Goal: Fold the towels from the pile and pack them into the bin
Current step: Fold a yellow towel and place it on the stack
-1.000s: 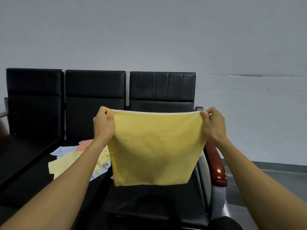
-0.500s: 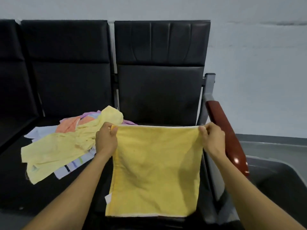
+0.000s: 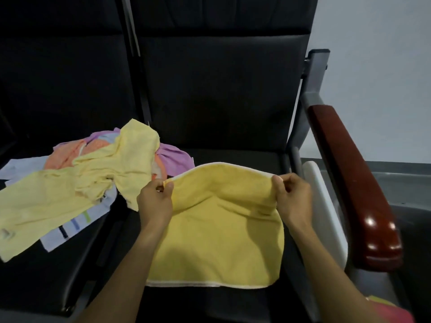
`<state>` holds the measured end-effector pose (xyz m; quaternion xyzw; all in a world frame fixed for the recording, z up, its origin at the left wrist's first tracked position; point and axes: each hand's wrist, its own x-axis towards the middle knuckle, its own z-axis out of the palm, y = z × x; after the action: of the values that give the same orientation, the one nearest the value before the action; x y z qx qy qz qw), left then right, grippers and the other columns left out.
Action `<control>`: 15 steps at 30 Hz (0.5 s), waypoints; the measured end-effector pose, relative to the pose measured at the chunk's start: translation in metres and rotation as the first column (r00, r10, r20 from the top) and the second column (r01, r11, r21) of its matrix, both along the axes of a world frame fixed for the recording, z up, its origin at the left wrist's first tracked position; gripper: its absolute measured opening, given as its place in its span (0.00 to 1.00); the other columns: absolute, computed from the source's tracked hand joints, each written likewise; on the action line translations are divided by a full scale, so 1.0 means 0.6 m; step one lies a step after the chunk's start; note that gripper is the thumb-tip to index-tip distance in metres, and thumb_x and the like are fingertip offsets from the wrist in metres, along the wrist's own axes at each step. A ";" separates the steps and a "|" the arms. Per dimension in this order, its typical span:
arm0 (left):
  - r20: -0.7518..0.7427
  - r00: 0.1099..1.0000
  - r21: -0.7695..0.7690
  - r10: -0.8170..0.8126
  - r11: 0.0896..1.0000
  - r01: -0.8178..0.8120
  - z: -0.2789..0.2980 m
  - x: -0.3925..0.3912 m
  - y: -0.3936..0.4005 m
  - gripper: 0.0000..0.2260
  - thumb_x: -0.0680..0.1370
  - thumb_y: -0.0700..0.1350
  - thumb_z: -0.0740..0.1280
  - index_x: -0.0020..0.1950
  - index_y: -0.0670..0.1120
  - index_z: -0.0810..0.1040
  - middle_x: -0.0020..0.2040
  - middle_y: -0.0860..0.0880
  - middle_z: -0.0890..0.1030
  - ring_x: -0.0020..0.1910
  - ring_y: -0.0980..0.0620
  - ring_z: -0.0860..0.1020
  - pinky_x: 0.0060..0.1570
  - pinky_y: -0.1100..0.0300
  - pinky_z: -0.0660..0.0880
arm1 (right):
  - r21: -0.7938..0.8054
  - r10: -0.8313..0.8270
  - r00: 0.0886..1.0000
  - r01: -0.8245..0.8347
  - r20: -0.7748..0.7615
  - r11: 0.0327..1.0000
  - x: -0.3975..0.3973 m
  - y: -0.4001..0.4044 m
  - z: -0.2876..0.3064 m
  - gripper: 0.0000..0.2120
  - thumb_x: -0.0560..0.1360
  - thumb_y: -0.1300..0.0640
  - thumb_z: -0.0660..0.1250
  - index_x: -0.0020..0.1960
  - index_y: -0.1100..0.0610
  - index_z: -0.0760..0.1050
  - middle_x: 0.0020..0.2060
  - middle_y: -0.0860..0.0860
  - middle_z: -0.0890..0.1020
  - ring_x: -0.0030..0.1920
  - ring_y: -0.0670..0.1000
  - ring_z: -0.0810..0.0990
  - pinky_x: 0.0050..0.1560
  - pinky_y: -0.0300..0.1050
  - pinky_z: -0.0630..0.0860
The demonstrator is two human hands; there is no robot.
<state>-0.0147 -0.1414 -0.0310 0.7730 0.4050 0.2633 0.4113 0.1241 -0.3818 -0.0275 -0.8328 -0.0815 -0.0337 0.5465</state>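
Two hands hold one yellow towel (image 3: 221,231) in the middle of the frame. The left hand (image 3: 155,201) pinches the top left corner between thumb and curled fingers. The right hand (image 3: 292,198) pinches the top right corner the same way. The top edge sags a little between them, and the bottom edge lies flat on the black seat (image 3: 233,157). I think the corners are held like this so the towel can be laid out smooth and the top can be brought down to fold it in half.

At the left of the frame sits the pile of towels (image 3: 77,183), with pale yellow, orange, purple and striped ones all mixed up. It touches the yellow towel's left side, close enough to grab the next one.

A red-brown armrest (image 3: 349,178) runs down the right side. Just past it, at the far right, is a grey bin (image 3: 401,183). No folded towel shows inside it, but most of it is hidden.
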 end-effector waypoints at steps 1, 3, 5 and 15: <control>0.012 1.000 -0.015 -0.012 1.000 0.012 -0.001 -0.002 -0.007 0.09 0.81 0.43 0.67 0.45 0.39 0.79 0.37 0.45 0.79 0.39 0.44 0.77 0.38 0.55 0.67 | 0.003 0.005 1.000 -0.005 -0.007 1.000 -0.004 -0.001 0.000 0.10 0.80 0.53 0.67 0.41 0.54 0.78 0.34 0.48 0.81 0.36 0.45 0.80 0.36 0.38 0.75; 0.034 0.999 -0.030 -0.040 0.999 0.041 0.004 -0.004 -0.023 0.07 0.81 0.42 0.68 0.46 0.41 0.80 0.37 0.47 0.79 0.38 0.48 0.77 0.38 0.56 0.68 | 0.017 0.017 1.000 -0.017 -0.020 1.000 -0.017 0.001 0.003 0.10 0.80 0.52 0.68 0.41 0.54 0.78 0.34 0.48 0.81 0.36 0.44 0.79 0.35 0.32 0.72; 0.059 0.996 -0.051 -0.067 0.996 0.071 0.009 -0.006 -0.041 0.04 0.81 0.42 0.68 0.48 0.43 0.81 0.38 0.49 0.80 0.38 0.54 0.77 0.38 0.60 0.70 | 0.052 0.028 0.998 -0.025 -0.052 0.998 -0.031 0.007 0.002 0.09 0.79 0.52 0.68 0.41 0.54 0.79 0.34 0.48 0.81 0.36 0.44 0.79 0.36 0.32 0.72; 0.121 0.980 -0.249 -0.156 0.951 0.182 -0.014 0.018 -0.057 0.02 0.79 0.44 0.71 0.48 0.46 0.81 0.37 0.46 0.81 0.32 0.52 0.77 0.35 0.59 0.76 | 0.202 0.174 0.958 -0.128 -0.227 0.971 -0.034 0.046 -0.009 0.03 0.77 0.57 0.72 0.45 0.54 0.84 0.34 0.54 0.84 0.31 0.50 0.79 0.40 0.52 0.82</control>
<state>-0.0038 -0.1753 -0.0393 0.7303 0.3473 0.2102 0.5495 0.1039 -0.3545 -0.0332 -0.7673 -0.0739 0.1032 0.6286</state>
